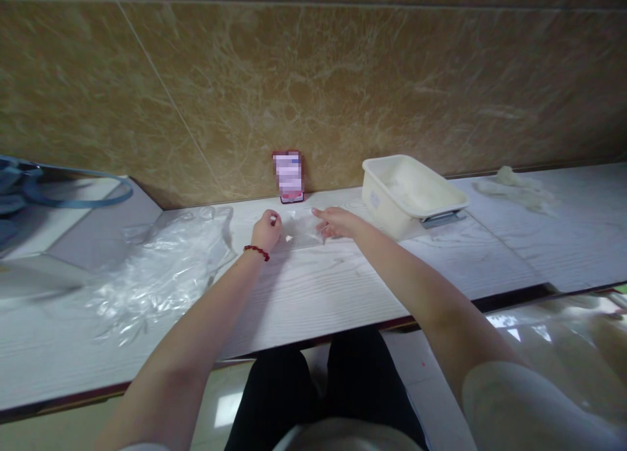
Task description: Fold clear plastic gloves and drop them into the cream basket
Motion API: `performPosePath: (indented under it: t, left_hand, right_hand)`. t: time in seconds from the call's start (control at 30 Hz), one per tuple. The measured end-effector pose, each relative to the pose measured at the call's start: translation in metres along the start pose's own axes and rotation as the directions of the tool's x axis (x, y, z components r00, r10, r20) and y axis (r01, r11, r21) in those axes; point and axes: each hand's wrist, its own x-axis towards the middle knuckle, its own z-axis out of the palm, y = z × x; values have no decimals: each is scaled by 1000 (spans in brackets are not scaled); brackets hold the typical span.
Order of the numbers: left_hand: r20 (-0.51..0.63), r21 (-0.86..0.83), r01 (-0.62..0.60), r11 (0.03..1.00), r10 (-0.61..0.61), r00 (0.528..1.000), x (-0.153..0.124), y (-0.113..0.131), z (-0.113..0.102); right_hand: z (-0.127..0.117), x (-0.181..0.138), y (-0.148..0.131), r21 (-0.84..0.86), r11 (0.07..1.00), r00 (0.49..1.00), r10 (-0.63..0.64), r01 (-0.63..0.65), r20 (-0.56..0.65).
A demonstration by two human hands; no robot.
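A clear plastic bag lies flat on the white wood-grain table, between my two hands. At its left part is my left hand, wearing a red bead bracelet, with its fingers curled together; what is in them is too small to make out. My right hand grips the right end of the bag, thumb pointing left. Beside the left fingers, a small white piece shows at the bag; I cannot tell whether it is inside or on top.
Left of my hands spreads a pile of clear plastic bags. A cream plastic bin stands on the right, with pale gloves or cloth beyond. A phone with a red edge leans on the marble wall. Blue tubing lies far left.
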Motion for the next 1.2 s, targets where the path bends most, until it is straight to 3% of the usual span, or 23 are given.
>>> performPosePath:
  t: [0.07,0.13,0.3,0.6,0.9,1.1,1.2]
  left_hand:
    - [-25,67,-19,998,21,999,4,-2,2]
    - [-28,113,-19,993,22,999,6,-4,4]
    - [-22,128,-14,992,17,1000,8,-7,8]
    - [-78,69,7,998,-2,997,14,-13,10]
    - [-112,65,27,998,-19,993,20,-13,8]
    - [-156,126,86,988,-66,986,21,-19,-9]
    - [-62,278,-29,960,48,997,8,-18,-17]
  right_hand:
    - [-3,-1,6,58,998,998,-31,28,53]
    - [-5,1,14,49,998,999,-36,35,12]
    - [-2,13,29,-247,968,979,-79,30,-188]
    - [3,21,38,-558,826,927,-266,79,-263]
    - [4,26,44,-679,732,876,-359,50,-322]
    - [3,25,45,-721,691,863,-397,57,-312]
    - [3,25,45,-729,682,871,-390,56,-299]
